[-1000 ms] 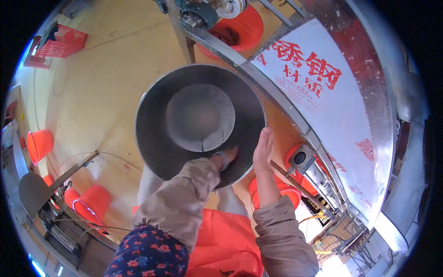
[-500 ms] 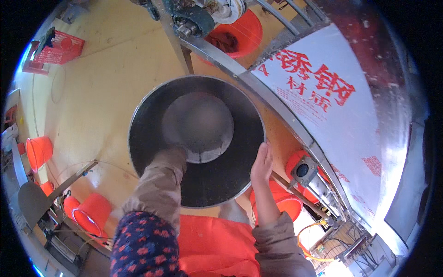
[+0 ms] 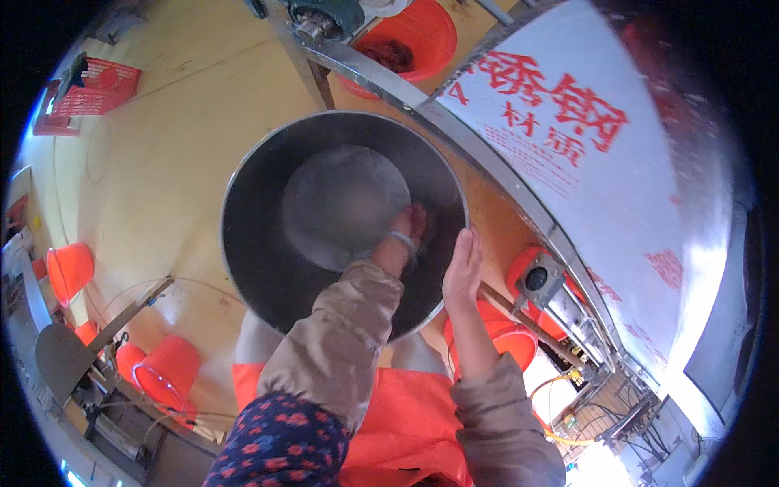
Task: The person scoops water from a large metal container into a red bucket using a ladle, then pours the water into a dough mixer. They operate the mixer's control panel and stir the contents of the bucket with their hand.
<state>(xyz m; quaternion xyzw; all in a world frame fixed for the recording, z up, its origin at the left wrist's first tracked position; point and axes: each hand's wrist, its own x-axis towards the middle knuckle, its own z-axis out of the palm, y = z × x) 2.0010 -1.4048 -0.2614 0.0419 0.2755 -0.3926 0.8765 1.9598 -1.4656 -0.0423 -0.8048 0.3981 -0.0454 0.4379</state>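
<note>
Steel basin (image 3: 268, 260), wide and round, sits in front of you above the yellow floor (image 3: 162, 162), its far rim close to the metal table edge (image 3: 454, 130). Your left hand (image 3: 406, 231) reaches down inside it against the right inner wall, fingers curled on something reddish that is too blurred to tell. Your right hand (image 3: 462, 264) lies open and flat against the outside of the basin's right rim, steadying it.

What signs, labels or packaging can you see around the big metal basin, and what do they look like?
White protective film: covers the slanted steel panel right of the metal basin; large red characters.
Small red mark: lower on the same film, squarish.
No screens or packages show.
</note>
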